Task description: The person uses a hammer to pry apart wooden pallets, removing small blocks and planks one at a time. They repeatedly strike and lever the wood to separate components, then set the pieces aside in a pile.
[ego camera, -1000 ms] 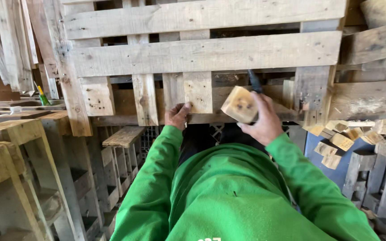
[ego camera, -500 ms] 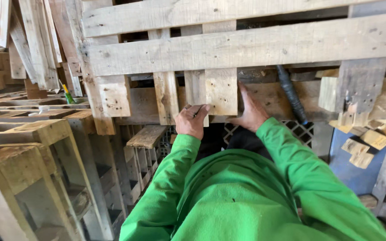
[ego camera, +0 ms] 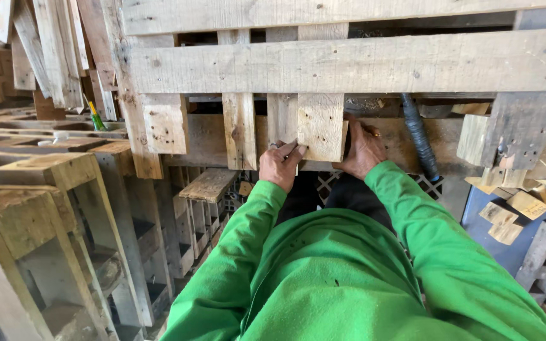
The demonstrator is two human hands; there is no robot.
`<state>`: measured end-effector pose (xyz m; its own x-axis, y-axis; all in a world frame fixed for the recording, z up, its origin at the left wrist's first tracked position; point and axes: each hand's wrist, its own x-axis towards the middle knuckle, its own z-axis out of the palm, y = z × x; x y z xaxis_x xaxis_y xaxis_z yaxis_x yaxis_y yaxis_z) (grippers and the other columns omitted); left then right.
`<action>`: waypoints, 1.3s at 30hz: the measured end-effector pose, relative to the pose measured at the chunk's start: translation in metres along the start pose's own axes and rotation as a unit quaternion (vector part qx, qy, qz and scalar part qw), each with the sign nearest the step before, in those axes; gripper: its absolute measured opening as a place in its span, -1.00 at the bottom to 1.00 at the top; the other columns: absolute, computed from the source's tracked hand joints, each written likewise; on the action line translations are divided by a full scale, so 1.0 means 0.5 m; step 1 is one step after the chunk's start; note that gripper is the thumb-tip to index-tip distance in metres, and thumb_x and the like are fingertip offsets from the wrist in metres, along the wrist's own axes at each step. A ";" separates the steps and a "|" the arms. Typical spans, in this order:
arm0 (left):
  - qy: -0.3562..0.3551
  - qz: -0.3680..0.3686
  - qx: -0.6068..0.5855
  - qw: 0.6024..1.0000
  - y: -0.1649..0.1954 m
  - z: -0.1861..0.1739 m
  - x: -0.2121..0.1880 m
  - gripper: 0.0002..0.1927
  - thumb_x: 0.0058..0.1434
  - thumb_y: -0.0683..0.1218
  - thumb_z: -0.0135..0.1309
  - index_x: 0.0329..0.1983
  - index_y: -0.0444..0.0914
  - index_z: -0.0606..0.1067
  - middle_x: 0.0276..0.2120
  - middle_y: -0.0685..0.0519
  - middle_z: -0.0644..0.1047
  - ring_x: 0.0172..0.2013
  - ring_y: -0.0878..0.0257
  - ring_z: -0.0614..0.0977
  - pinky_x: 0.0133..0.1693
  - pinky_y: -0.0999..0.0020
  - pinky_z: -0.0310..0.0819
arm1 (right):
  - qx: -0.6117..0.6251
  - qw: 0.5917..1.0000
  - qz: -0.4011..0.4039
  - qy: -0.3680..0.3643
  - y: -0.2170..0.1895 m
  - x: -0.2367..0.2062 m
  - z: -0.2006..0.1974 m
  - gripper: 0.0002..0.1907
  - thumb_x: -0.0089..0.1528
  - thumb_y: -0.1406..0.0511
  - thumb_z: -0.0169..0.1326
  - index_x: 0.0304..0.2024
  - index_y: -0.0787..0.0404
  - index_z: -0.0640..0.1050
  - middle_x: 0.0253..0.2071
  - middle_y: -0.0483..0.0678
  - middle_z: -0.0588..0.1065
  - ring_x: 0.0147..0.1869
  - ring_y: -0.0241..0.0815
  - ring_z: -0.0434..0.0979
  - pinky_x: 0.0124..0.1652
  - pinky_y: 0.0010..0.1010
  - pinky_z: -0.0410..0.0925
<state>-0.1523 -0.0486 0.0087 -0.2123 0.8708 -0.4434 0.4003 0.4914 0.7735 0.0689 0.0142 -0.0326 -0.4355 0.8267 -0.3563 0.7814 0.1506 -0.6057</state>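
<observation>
Your left hand (ego camera: 280, 165) presses its fingers (ego camera: 295, 151) flat against the lower left corner of a pale wooden block (ego camera: 321, 127), a squarish piece of rough-sawn softwood pocked with small nail holes. Your right hand (ego camera: 363, 150) cups the block's right edge, its fingers curled narrowly around the side, so both hands clamp the block between them. The block sits just under the long horizontal plank (ego camera: 349, 61) of the upright pallet, a weathered grey-tan board with knots and coarse grain. Left of the block, two narrower vertical slats (ego camera: 239, 129) run down behind the plank, touching or nearly touching the block. Right of the block, a black ribbed hose (ego camera: 419, 136) hangs at a slant. Further right of the block, loose cut wood offcuts (ego camera: 507, 218) lie on a blue surface. Well left of the block stand stacked pallets (ego camera: 45, 208), worn and splintered. Your green sleeves (ego camera: 412, 215) are soft knit fabric.
</observation>
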 end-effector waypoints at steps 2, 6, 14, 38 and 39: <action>0.006 0.004 -0.016 1.000 -0.002 0.004 -0.003 -0.66 0.23 0.00 0.23 -0.02 -0.29 0.64 -0.26 -0.18 0.61 -0.23 -0.03 0.68 -0.16 0.22 0.54 | -0.009 1.000 0.022 -0.009 0.001 0.004 0.002 0.31 -0.25 0.12 0.50 0.43 0.32 0.12 0.15 0.27 0.48 0.18 0.24 0.49 0.29 0.03 0.20; 0.026 -0.009 -0.018 0.999 0.005 0.006 -0.007 -0.65 0.21 -0.01 0.23 -0.01 -0.28 0.63 -0.26 -0.13 0.60 -0.24 0.00 0.68 -0.15 0.23 0.54 | 0.013 0.999 -0.037 0.030 0.001 0.007 -0.002 0.28 -0.24 0.09 0.53 0.39 0.31 0.17 0.26 0.29 0.42 0.31 0.26 0.42 0.23 0.06 0.21; -0.039 0.174 0.223 0.958 0.038 -0.037 -0.002 -0.05 0.02 0.01 0.36 0.46 -0.21 0.20 -0.11 -0.10 0.61 -0.05 -0.27 0.59 -0.07 -0.03 0.48 | 0.061 0.995 0.054 -0.055 -0.020 0.022 -0.026 0.24 -0.17 0.11 0.51 0.44 0.21 0.14 0.30 0.22 0.36 0.33 0.25 0.39 0.23 -0.06 0.31; 0.161 -0.201 -0.574 0.778 -0.038 -0.053 -0.093 -0.61 0.26 -0.26 0.00 0.17 -0.42 0.41 -0.18 -0.08 0.55 -0.31 0.17 0.54 -0.30 0.30 0.51 | -0.056 0.992 0.029 0.113 0.074 -0.062 -0.195 -0.20 0.19 0.18 0.33 0.42 0.24 0.34 0.26 0.26 0.31 0.31 0.21 0.38 0.27 0.00 0.33; 0.146 -0.219 -0.695 0.670 -0.048 -0.044 -0.102 -0.63 0.23 -0.28 -0.03 0.12 -0.43 0.41 -0.17 -0.09 0.57 -0.29 0.16 0.59 -0.27 0.32 0.57 | -0.078 0.990 0.083 0.080 0.095 -0.069 -0.201 -0.18 0.19 0.13 0.33 0.41 0.26 0.32 0.20 0.25 0.32 0.24 0.21 0.40 0.20 0.01 0.34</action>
<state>-0.1707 -0.1044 0.0229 -0.2841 0.5058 -0.8145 -0.9298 0.0620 0.3628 0.1660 0.0475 0.0223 -0.2279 0.9209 -0.3163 0.9013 0.0767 -0.4263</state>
